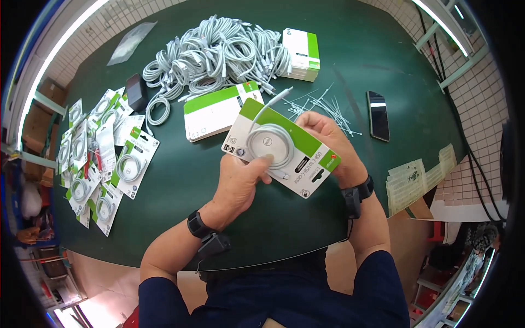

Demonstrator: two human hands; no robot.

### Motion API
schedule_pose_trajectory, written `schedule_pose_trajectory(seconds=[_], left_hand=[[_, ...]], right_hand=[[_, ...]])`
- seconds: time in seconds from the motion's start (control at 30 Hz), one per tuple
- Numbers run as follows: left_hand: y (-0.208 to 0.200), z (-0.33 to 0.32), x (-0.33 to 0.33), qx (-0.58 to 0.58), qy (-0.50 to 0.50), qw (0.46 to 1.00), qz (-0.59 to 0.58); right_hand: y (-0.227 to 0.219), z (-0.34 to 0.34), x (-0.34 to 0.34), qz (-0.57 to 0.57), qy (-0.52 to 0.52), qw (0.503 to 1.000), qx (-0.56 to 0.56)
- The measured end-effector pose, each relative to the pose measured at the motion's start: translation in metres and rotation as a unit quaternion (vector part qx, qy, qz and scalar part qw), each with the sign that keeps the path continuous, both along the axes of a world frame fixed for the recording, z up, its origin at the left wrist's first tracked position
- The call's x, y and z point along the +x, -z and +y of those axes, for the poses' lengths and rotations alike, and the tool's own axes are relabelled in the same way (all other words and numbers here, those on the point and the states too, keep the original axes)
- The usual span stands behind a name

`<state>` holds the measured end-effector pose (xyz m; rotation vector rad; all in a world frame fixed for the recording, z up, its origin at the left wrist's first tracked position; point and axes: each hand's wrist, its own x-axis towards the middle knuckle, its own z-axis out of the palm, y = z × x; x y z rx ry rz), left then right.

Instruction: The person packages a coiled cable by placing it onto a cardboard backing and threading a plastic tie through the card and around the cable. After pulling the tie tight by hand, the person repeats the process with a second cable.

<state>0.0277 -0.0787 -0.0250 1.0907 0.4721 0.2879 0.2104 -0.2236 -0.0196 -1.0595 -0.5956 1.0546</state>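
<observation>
My left hand point(235, 183) is closed on the lower left edge of a green-and-white packaging card point(316, 156), its thumb pressed over the front. On the card lies a coiled white cable point(290, 145). One end of the cable sticks up past the card's top edge, and the other plug rests near the lower edge. Behind the card's upper right edge, my right hand point(331, 139) has its fingers curled in. The card hides part of those fingertips, so what they pinch cannot be made out.
A big heap of coiled white cables point(219, 57) lies at the back, with stacked cards point(301, 52) beside it and another stack point(210, 117) nearer. Thin white cable ties point(333, 112) are scattered right of centre, near a phone point(378, 117). Carded cables point(104, 158) pile up left, by a black box point(136, 92).
</observation>
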Motion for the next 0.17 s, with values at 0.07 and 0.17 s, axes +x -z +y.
schedule_pose_trajectory(seconds=[0.07, 0.17], left_hand=[[-0.001, -0.001, 0.002, -0.057, -0.028, 0.998, -0.01], [-0.006, 0.004, 0.005, -0.112, -0.036, 0.993, -0.029]], right_hand=[[-0.004, 0.0, 0.008, 0.047, 0.022, 0.999, -0.002], [-0.008, -0.005, 0.017, 0.117, 0.007, 0.99, 0.078]])
